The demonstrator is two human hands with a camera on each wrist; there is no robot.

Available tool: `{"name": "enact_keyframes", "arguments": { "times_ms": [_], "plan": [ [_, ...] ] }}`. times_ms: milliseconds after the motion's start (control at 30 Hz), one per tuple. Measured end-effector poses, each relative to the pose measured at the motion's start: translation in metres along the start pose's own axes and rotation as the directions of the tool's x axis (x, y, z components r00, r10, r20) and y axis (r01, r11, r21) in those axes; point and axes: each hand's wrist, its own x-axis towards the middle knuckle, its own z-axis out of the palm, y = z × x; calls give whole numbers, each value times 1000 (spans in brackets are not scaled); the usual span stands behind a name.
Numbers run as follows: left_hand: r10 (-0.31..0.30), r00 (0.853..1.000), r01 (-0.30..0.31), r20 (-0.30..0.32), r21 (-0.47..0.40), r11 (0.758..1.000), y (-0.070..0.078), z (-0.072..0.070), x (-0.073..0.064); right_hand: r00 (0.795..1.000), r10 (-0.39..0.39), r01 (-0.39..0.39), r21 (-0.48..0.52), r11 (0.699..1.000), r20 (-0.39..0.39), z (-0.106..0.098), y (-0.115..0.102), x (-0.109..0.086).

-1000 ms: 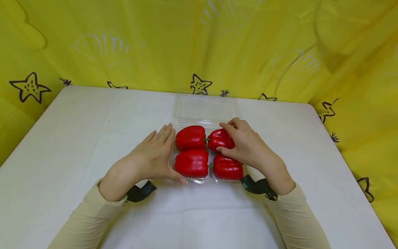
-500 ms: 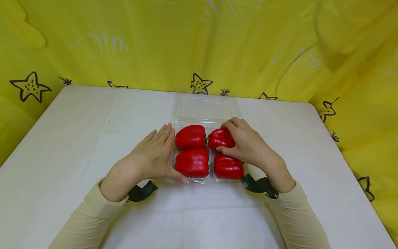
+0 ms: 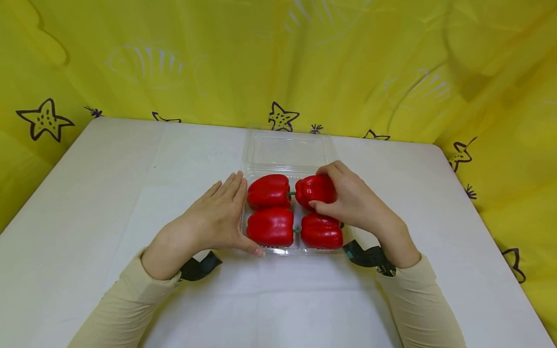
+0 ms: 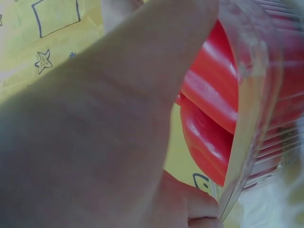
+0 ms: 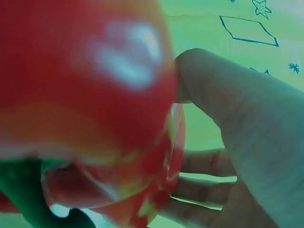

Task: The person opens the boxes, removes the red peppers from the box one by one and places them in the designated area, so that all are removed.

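A clear plastic clamshell box (image 3: 283, 251) lies on the table with red bell peppers in two rows. At the back right is a bell pepper (image 3: 316, 189), gripped by my right hand (image 3: 357, 200) with thumb in front and fingers behind. Its green stem (image 5: 23, 190) shows up close in the right wrist view. My left hand (image 3: 215, 215) lies along the box's left side, fingers straight, thumb reaching to the front corner. Beside it are the back left pepper (image 3: 269, 191) and front left pepper (image 3: 271, 226). The front right pepper (image 3: 322, 231) sits just below my right thumb.
The box's clear lid (image 3: 289, 149) is folded back toward the far table edge. A white cloth covers the table (image 3: 95, 217). Yellow printed curtains (image 3: 235, 63) stand behind and at both sides. A dark strap (image 3: 365, 256) hangs at each wrist.
The right hand has shifted slightly to the right with the back right pepper, which now sits turned a little and farther from its left neighbour. The left hand has stayed in place.
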Motion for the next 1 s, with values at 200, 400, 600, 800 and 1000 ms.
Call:
{"name": "enact_keyframes", "arguments": {
  "times_ms": [200, 400, 600, 800, 1000],
  "plan": [
    [-1, 1000, 1, 6, -10, 1000, -1, 0, 1, 997, 18, -18, -4, 1000, 75, -4, 1, -2],
    [-2, 1000, 2, 16, -12, 1000, -1, 0, 1, 996, -31, 27, 51, 998, 83, -9, 5, -3],
    [-2, 1000, 2, 25, -13, 1000, -1, -1, 1, 998, -42, 35, 158, 987, 39, -12, 11, -6],
    [-1, 1000, 2, 27, -14, 1000, -1, -1, 0, 999, -5, -5, 280, 960, 35, -15, 19, -5],
    [1, 1000, 0, 18, -24, 1000, -1, -1, 0, 1000, -9, 4, 318, 948, 13, -20, 23, -5]
  ]
}}
